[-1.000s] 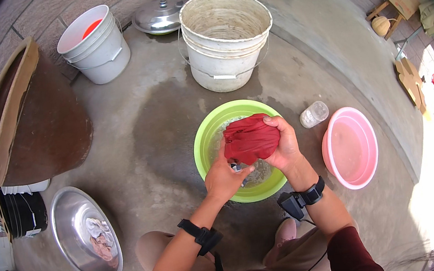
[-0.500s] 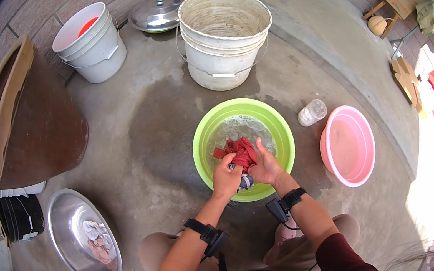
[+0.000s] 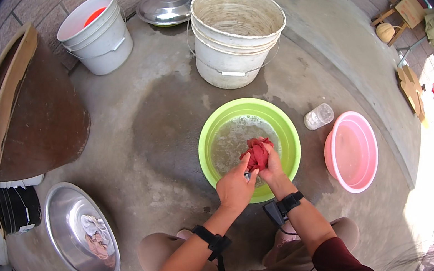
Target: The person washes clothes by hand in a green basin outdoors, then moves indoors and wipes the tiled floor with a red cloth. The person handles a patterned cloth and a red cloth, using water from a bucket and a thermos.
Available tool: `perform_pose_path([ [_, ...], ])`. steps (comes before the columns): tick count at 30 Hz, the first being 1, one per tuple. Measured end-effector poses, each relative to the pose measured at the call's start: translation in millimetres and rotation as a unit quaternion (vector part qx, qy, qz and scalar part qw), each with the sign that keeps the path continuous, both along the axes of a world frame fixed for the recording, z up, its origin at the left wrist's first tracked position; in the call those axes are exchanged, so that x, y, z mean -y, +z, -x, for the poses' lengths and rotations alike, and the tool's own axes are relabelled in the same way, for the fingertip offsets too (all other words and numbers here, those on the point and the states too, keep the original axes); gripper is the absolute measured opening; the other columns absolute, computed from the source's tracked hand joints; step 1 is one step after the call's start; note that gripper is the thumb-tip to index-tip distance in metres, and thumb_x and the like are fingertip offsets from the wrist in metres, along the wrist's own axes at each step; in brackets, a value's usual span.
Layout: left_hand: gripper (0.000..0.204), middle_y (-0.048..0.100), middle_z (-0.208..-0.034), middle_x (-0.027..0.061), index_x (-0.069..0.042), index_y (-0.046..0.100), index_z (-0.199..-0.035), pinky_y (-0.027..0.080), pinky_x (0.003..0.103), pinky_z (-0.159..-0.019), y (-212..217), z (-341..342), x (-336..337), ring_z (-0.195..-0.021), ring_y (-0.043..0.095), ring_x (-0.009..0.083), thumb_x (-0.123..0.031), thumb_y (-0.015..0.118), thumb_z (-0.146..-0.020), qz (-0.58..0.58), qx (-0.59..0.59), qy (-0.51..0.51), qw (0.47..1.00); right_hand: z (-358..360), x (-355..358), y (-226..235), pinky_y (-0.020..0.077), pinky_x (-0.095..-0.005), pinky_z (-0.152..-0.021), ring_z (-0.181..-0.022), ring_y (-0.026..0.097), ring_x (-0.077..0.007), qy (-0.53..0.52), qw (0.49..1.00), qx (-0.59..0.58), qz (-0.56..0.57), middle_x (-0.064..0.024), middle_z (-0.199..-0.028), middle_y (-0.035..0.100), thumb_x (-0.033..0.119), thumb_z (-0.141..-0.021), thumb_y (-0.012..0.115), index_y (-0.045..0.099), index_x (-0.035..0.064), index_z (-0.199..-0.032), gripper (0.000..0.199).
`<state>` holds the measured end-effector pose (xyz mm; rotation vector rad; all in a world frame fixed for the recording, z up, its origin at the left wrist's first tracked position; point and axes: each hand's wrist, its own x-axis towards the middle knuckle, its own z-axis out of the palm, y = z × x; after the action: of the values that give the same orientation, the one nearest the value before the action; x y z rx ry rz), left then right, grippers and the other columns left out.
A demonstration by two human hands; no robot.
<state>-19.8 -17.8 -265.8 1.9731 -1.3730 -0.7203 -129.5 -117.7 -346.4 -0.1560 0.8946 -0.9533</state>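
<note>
Concrete floor (image 3: pixel 131 199) is partly wet. Fingers of the left hand (image 3: pixel 235 189) and right hand (image 3: pixel 274 170) close around the bunched red cloth (image 3: pixel 258 153), over sudsy water (image 3: pixel 229 142) in the green basin (image 3: pixel 293 146); handling appears unfinished. Pale cloths (image 3: pixel 95 232) already lie in the steel basin (image 3: pixel 67 231).

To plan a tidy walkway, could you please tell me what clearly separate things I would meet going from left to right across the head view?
Black bucket → steel basin → green basin → pink basin → cardboard piece.
</note>
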Motion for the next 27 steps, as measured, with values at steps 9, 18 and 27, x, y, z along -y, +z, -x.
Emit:
perform_pose_path([
  [9, 0.041, 0.065, -0.081, 0.0136, -0.010, 0.055, -0.122, 0.049, 0.043, -0.063, -38, 12, 5, -0.075, 0.063, 0.0325, -0.029, 0.063, -0.086, 0.004, 0.026, 0.019, 0.999, -8, -6, 49, 0.0521, -0.0414, -0.081, -0.089, 0.063, -0.0255, 0.141, 0.988, 0.001, -0.059, -0.0128, -0.100, 0.062, 0.040, -0.090, 0.060, 0.053, 0.0044, -0.106, 0.040],
  [18, 0.016, 0.066, -0.073, 0.0132, -0.011, 0.069, -0.098, 0.047, 0.039, -0.060, -50, 5, 10, -0.064, 0.062, 0.0282, -0.018, 0.064, -0.084, -0.094, -0.143, 0.010, 0.985, 0, -4, -10, 0.0468, -0.0323, -0.054, -0.060, 0.056, -0.0175, 0.145, 0.980, -0.138, -0.018, -0.0046, -0.075, 0.058, 0.019, -0.082, 0.064, 0.057, 0.0075, -0.089, 0.015],
  [27, 0.023, 0.067, -0.079, 0.0020, 0.002, 0.068, -0.099, 0.045, 0.027, -0.062, -72, 9, 18, -0.067, 0.058, 0.0089, -0.018, 0.065, -0.089, -0.128, -0.502, 0.113, 0.848, 26, 10, 16, 0.0394, -0.0480, -0.104, -0.123, 0.049, -0.0331, 0.252, 0.967, 0.038, -0.024, -0.0202, -0.132, 0.049, 0.059, -0.087, 0.052, 0.040, 0.0066, -0.136, 0.073],
])
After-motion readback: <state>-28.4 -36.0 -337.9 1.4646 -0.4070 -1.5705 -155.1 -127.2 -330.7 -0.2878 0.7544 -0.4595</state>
